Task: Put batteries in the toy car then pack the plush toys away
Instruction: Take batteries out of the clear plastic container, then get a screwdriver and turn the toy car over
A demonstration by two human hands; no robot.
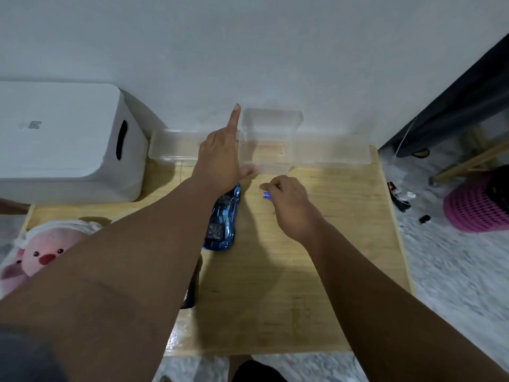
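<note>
1. Risk: dropping battery (pixel 266 194) while pinching it in fingertips of right hand (pixel 289 199) just above table (pixel 330 244); rolling away likely.
2. Spreading left hand (pixel 220 158), index finger extended, at clear packaging (pixel 270 139), holding nothing.
3. Lying partly under left forearm, near battery: toy car (pixel 224 219).
4. Crowding left side: plush toy (pixel 41 252), white box (pixel 60 139); forearm blocking car access.

Nothing legible; the white box (pixel 60 133) bears a grey mark (pixel 30 124), perhaps a logo, too blurred to read.
</note>
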